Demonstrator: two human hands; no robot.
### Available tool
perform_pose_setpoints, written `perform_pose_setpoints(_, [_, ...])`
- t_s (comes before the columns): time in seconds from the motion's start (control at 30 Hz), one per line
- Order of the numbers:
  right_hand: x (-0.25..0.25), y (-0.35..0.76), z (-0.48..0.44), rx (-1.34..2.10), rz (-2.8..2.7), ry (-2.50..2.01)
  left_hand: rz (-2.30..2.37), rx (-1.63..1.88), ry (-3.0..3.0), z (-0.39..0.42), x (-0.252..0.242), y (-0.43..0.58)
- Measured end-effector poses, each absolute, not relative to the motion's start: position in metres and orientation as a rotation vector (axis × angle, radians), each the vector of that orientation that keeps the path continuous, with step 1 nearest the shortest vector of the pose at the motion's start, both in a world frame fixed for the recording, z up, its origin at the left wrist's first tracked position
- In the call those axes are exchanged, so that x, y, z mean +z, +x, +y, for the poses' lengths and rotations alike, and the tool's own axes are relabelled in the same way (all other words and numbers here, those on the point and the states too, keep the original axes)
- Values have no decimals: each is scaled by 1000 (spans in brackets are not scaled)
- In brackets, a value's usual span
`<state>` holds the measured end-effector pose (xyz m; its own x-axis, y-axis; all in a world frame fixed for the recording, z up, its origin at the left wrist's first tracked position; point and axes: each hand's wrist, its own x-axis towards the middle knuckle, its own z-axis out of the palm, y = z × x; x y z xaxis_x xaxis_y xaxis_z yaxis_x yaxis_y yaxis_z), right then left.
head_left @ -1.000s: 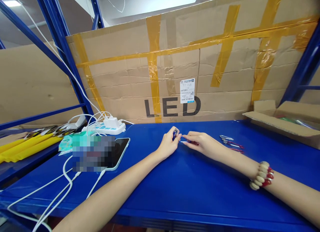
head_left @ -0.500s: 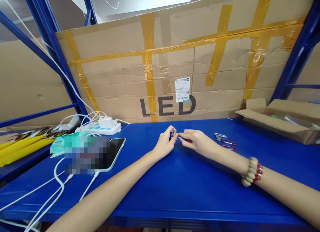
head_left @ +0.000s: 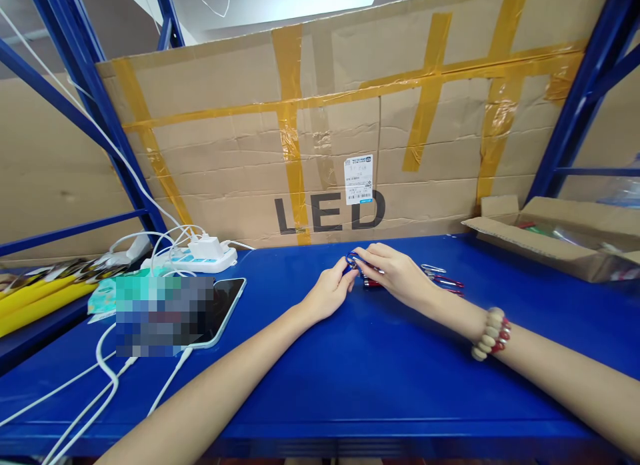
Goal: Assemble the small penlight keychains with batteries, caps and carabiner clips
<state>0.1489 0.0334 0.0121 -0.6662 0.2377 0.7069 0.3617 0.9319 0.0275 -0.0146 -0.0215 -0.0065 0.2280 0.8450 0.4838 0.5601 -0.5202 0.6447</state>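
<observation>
Near the back of the blue table, my left hand (head_left: pixel 327 293) pinches a small blue carabiner (head_left: pixel 351 255) with a bit of silvery metal at its lower end. From the other side, the thumb and fingers of my right hand (head_left: pixel 400 271) close on the carabiner's upper loop. Fingers cover much of it, so its gate cannot be made out. Below the right fingers lies a dark red object (head_left: pixel 371 283), partly covered. Beyond the right wrist, a silver carabiner (head_left: pixel 433 269) and a red carabiner (head_left: pixel 449 281) rest on the table.
A phone (head_left: pixel 227 308) with charging cables lies at the left, near a white power strip (head_left: pixel 213 257). An open cardboard box (head_left: pixel 540 241) stands at the right. Behind, a large taped cardboard panel (head_left: pixel 240 158) lines the blue table (head_left: pixel 320 385). Yellow items (head_left: pixel 45 298) lie far left.
My right hand has come up and closer over the left fingers, and the blue carabiner's loop now shows between them. The dark red object has come into sight. The view has shifted slightly.
</observation>
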Motion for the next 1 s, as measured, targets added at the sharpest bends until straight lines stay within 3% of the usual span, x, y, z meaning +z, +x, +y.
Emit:
perform_pose_setpoints(0.4, [11, 146, 36, -309, -2329, -435, 1331, 1246, 2122, -24, -4, -12])
perform_pose_setpoints(1.0, [2, 145, 39, -189, -2322, -493, 1473, 1539, 1775, -16, -8, -18])
